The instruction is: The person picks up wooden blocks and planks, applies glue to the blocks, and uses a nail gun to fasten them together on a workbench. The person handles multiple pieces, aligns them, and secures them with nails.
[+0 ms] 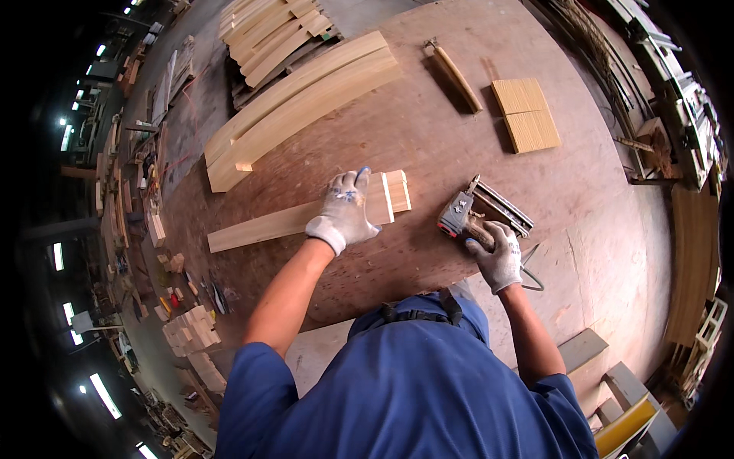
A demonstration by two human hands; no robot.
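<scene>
My left hand [344, 208], in a pale work glove, spans a long narrow wooden board [256, 228]. Its thumb is at the near edge and its fingers at the far edge. A short wooden piece [397, 190] lies at the board's right end, partly covered by the hand. In my right hand [498, 257], also gloved, is a grey and black nail gun [463, 213], gripped by its handle. The nail gun is on or just above the table, right of the board and apart from it. A hose runs down beside the right wrist.
Two curved wooden pieces [306, 99] lie at the far left of the brown table [344, 283]. Beyond them is a stack of boards [271, 34]. A wooden-handled hammer [456, 75] and two ridged tan blocks [527, 116] lie at the far right. Wood offcuts [191, 330] sit left, off the table.
</scene>
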